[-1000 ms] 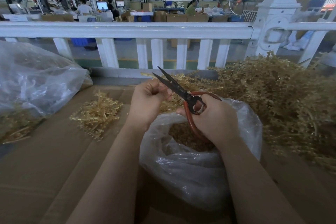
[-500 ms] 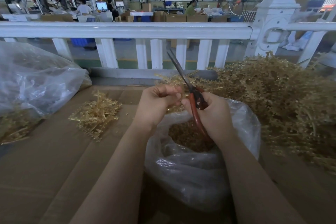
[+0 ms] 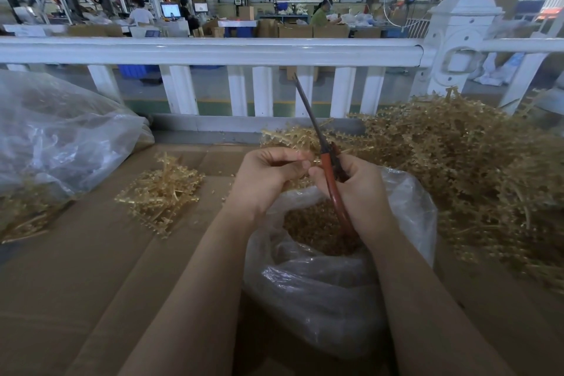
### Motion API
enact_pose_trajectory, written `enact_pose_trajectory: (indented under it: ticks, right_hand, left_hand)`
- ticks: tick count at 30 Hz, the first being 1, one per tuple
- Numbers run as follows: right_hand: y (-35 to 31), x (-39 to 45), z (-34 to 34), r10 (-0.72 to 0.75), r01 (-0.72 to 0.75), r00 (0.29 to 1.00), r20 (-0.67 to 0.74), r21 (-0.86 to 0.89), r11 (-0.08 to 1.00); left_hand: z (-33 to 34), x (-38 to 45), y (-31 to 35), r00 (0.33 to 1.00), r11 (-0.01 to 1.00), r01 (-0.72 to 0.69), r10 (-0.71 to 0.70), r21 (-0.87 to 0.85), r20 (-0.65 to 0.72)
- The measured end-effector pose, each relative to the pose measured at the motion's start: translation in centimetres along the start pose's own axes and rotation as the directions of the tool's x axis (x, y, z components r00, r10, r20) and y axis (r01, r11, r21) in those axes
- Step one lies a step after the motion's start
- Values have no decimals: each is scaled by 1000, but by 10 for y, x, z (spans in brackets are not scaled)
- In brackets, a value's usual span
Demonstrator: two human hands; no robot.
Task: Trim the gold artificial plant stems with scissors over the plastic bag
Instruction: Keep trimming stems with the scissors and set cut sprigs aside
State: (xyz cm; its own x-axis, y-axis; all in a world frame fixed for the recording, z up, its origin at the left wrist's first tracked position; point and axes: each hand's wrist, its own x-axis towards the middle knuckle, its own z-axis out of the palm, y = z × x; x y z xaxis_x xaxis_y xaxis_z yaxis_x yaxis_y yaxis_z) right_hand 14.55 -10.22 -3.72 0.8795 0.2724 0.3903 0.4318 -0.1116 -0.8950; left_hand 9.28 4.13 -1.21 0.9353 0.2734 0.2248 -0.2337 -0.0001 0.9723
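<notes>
My right hand grips red-handled scissors whose dark blades are closed and point up and away toward the railing. My left hand is curled around a small gold stem piece, fingertips touching the scissors near the pivot. Both hands hover over the open clear plastic bag, which holds gold trimmings. A big heap of gold plant stems lies to the right, with a few sprigs just behind my hands.
A small pile of gold stems lies on the brown cardboard surface to the left. A large clear bag with gold pieces sits at far left. A white railing borders the far edge; people work beyond it.
The scissors' blades were open and pointing left a second ago; they have closed and swung upright. My hands have drawn closer together over the bag.
</notes>
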Motion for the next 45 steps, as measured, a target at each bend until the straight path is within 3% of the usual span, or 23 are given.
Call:
enact_pose_trajectory:
  ticks: [7,20,25,31,45]
  right_hand:
    - [3,1,0,-61,64,997,-52,62,996]
    - [8,3,0,-74,68,995,-70,-80,994]
    - [4,0,-4,-69,53,997,-40,-313,948]
    - [6,-1,-6,-164,138,987,1,-540,830]
    - [6,-4,-8,-289,177,955,-63,-661,729]
  left_hand:
    - [-2,2,-1,998,999,-50,51,20,-40]
    - [-1,2,0,984,993,-115,116,15,-138]
    - [-9,3,1,969,992,-126,124,2,-212]
    - [-12,5,1,968,984,-176,180,38,-176]
    - [-11,2,5,958,971,-212,228,106,-171]
